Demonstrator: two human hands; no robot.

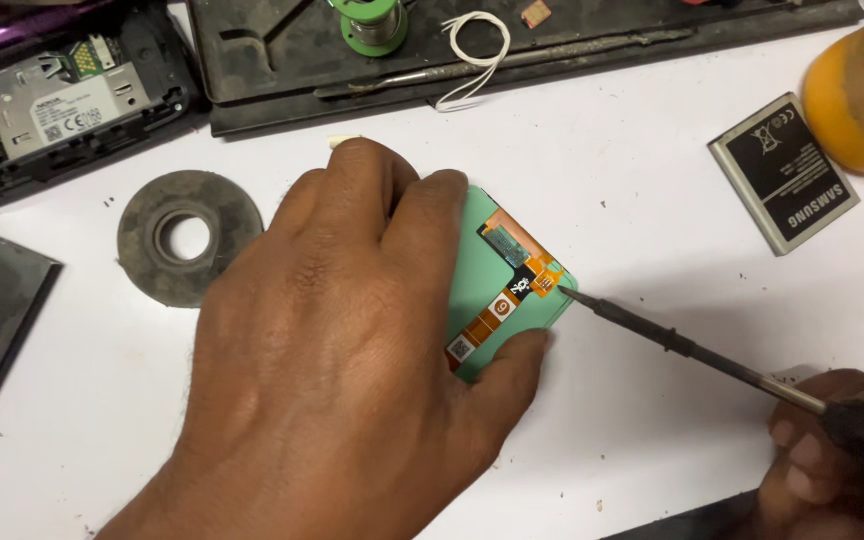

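A: Two hands are at work. The left hand [352, 340] lies flat over a green phone display panel [482, 290] in the middle of the white tabletop [652, 180], with its fingers [407, 200] spread across the far edge and the thumb pressed against the near corner.

B: So it grips the panel?

A: It pins the panel more than it grips it. The fingers are stretched out, pressing down and bracing the edges, which I judge keeps the thin panel from sliding under the tool.

B: And the other hand?

A: The right hand [832, 450] sits at the lower right, fingers clenched round the dark handle of a slim screwdriver [682, 345]. The shaft slants up and to the left, and its tip rests at the orange flex cable [522, 275] by the panel's right edge.

B: Why leave that corner bare?

A: Likely so the connector stays open to the tip, since the palm covers most of the rest.

B: What else is around?

A: A grey phone battery [782, 172] lies well apart at the right, near a yellow tape roll [862, 95]. A dark rubber ring [190, 238] lies at the left, an opened phone [62, 100] at the top left, and a black tray [512, 50] with a solder spool [374, 25] and a loop of white wire [477, 50] along the top.
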